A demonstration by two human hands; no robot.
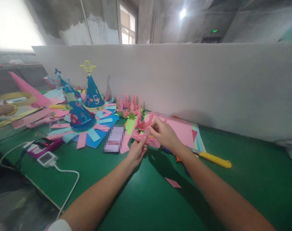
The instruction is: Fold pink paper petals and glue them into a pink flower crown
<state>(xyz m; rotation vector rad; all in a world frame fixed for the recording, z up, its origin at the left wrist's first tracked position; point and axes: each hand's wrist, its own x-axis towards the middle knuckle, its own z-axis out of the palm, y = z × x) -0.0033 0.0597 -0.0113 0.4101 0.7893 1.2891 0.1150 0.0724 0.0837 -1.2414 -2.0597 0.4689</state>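
Observation:
Between my hands is a pink folded-paper crown (144,123) with pointed tips, raised just over the table. My left hand (137,150) pinches its lower near edge with thumb and fingers. Above it, my right hand (164,132) is closed with the fingertips together at the crown's right inner side; a small pale pink bit seems to show at the fingertips, too small to name. Behind stands another pink paper crown (129,104) with green leaf-like pieces at its base. A loose pink paper diamond (173,183) lies on the table below my right forearm.
A yellow-handled knife (215,159) lies to the right, beside stacked coloured paper (181,130). Left are a phone (114,139), blue cone hats (94,94), a power strip (46,147) and a white cable (75,172). Another person's hand (3,110) is at far left. A low white wall (208,86) stands behind.

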